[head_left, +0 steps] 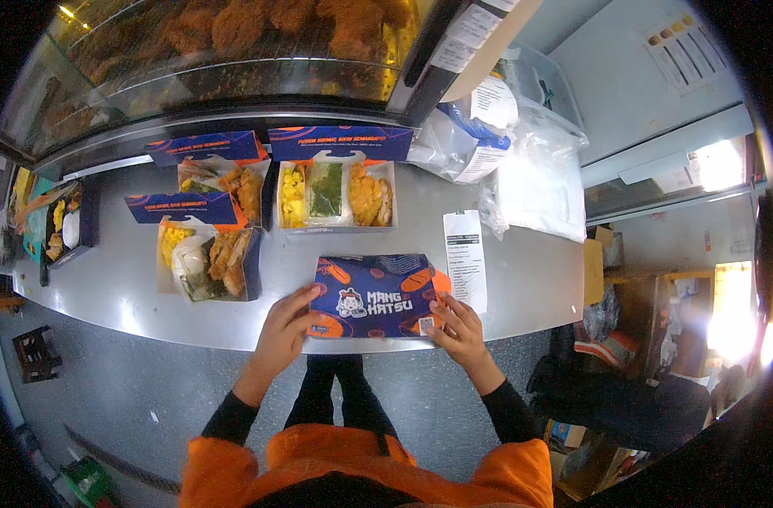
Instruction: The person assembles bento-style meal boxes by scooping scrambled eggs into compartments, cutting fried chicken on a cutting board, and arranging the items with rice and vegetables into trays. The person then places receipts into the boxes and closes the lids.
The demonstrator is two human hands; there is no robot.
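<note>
A dark blue cardboard food box (374,281) with orange pictures on its lid lies at the counter's front edge, its lid down. My left hand (285,326) grips its left end, fingers on the top. At the opposite end my right hand (459,332) holds the corner beside an orange flap. Under or just behind that corner lies a long white paper receipt (463,241). Farther back stands an open food box (340,229) with yellow food, a green-wrapped portion and fried chicken. To the left are two more open boxes, the nearer one (253,264) with rice and chicken.
A steel counter (535,292) carries everything. Behind it rises a glass display case (234,80) with fried chicken. Clear plastic bags (539,182) are piled at the back right. Another box of food (82,218) stands at the far left. Shelves and goods fill the right side.
</note>
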